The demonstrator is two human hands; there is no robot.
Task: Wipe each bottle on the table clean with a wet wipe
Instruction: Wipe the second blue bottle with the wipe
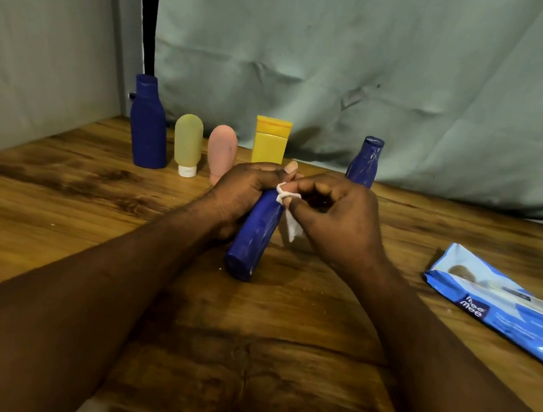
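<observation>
left hand [243, 190] grips tilted blue bottle [254, 234]; right hand [334, 214] pinches wipe [290, 224].

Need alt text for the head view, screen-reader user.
The left hand grips a tilted blue bottle at a wooden table while the right hand pinches a white wet wipe against its upper end. Five more bottles stand behind; a blue wipes pack lies to the right.

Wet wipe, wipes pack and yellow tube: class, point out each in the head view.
wet wipe [292, 227]: head view, on its loose hanging tail.
wipes pack [507, 316]: head view, on its blue front.
yellow tube [269, 148]: head view, middle of its body.
</observation>
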